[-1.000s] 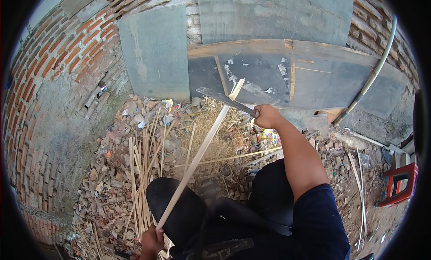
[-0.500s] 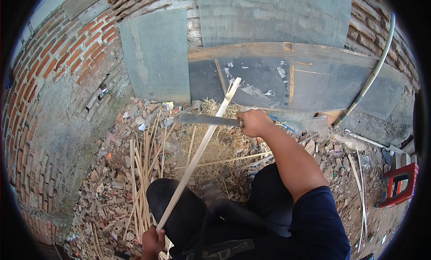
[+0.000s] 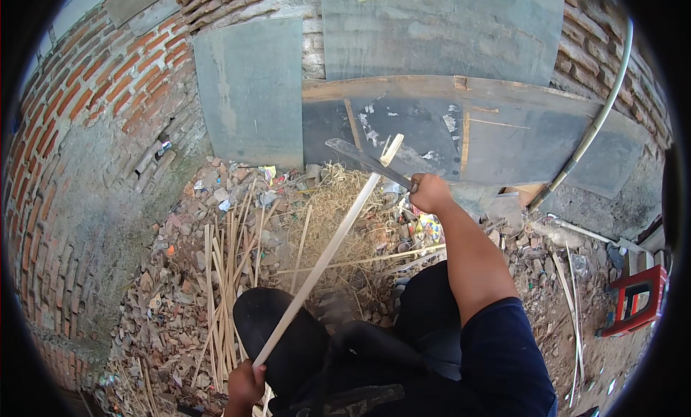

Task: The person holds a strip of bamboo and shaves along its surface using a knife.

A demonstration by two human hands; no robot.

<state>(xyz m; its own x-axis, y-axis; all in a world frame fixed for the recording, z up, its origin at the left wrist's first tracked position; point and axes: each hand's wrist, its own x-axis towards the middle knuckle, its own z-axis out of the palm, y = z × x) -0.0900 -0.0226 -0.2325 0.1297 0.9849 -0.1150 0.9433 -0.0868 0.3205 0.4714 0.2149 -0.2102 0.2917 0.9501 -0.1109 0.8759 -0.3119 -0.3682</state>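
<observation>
1. My left hand [image 3: 246,382] closes around the lower end of a long pale wooden strip [image 3: 317,269], near the near edge of the rubble-strewn ground [image 3: 165,302].

2. The strip slants up and away to the right, passing over my left knee [image 3: 277,323], its split upper end reaching in front of a dark board [image 3: 533,143] at the ground's far edge.

3. My right hand [image 3: 430,194] is wrapped around the handle of a long knife [image 3: 353,152], its blade pointing to the far left and crossing the strip just below the tip; I cannot tell how deep the edge sits in the wood.

4. Beneath the raised strip, a tangle of shavings [image 3: 331,201] covers the ground toward its far edge.

5. To the left of my knee lies a loose bundle of similar strips [image 3: 223,295], roughly lengthwise, between me and the brick wall [image 3: 72,115] along the ground's left edge.

6. Near the right edge, a red stool [image 3: 637,302] stands beyond a few thin slats [image 3: 572,309], while a pole [image 3: 590,133] leans across the dark board.
</observation>
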